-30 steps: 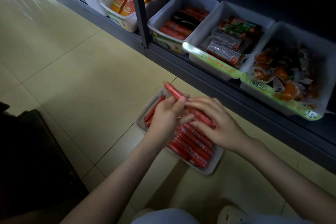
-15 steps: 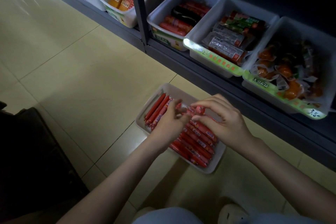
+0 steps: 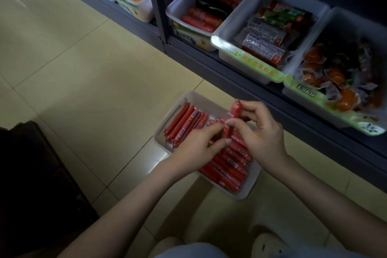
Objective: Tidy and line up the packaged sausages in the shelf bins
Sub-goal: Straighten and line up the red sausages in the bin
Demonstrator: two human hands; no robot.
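Newly lifted upright: one sausage (image 3: 234,111), pinched by right hand (image 3: 261,132); left hand (image 3: 194,148) grip unclear. Next: lay beside ten-o'clock row (image 3: 182,121).

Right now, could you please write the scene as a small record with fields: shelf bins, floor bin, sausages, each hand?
shelf bins: hold other packaged snacks
floor bin: white, on the tiled floor below the shelf bins
sausages: red, lying in the floor bin; a neat row at its left side
right hand: pinches one sausage, held above the floor bin
left hand: fingertips at that sausage's lower end; grip unclear
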